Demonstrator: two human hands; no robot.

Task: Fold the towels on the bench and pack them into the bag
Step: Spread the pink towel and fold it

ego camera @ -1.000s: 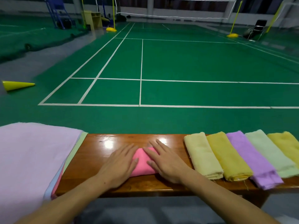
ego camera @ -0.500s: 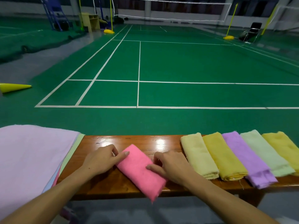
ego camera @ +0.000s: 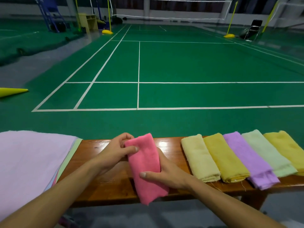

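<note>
Both hands, left [ego camera: 113,152] and right [ego camera: 166,173], now grip our folded pink cloth towel [ego camera: 144,167], lifted off the wooden bench [ego camera: 171,150]; folding done, ready to join the row.

pink towel [ego camera: 145,163]: folded into a long strip, you hold it lifted at lower centre | five folded towels [ego camera: 235,157]: side by side, lower right on the bench [ego camera: 172,147] | unfolded towel stack [ego camera: 31,162]: flat, lower left

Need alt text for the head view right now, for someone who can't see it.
Both hands hold a folded pink towel above a wooden bench; five folded towels lie in a row to its right, and a stack of unfolded towels sits on the left. A green court lies beyond.
</note>
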